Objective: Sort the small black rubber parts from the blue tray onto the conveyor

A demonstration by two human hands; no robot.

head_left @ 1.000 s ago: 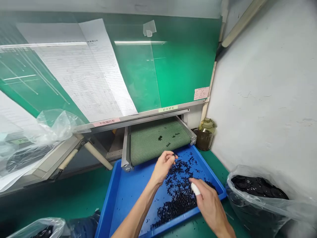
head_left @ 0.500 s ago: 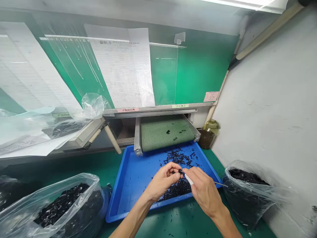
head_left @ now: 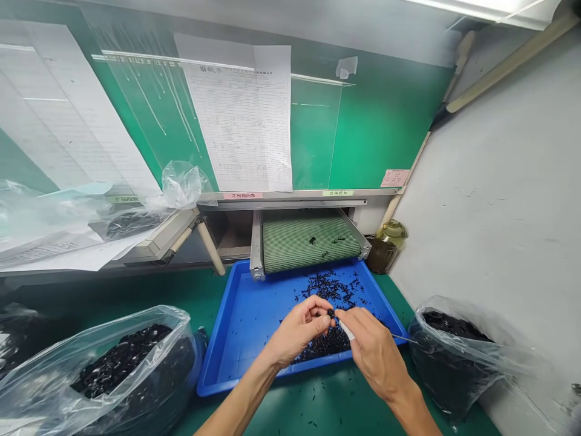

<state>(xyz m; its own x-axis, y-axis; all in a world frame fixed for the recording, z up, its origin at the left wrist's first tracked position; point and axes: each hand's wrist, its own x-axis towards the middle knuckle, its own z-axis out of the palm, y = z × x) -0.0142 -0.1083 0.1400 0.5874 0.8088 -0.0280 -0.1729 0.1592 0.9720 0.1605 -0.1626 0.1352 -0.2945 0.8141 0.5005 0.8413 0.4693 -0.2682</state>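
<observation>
we saw the left hand (head_left: 297, 330) pinching a small black part (head_left: 331, 313) between thumb and fingertips, above the right half of the blue tray (head_left: 247, 327). just to its right, the right hand (head_left: 376, 345) had its fingers pressed together around a thin rod (head_left: 403, 338), and the green belt (head_left: 295, 245) stood at the far side.

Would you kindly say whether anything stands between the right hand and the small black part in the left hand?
Nothing visible does: the right hand is close beside the small black part, which the left hand holds above the blue tray.
</observation>
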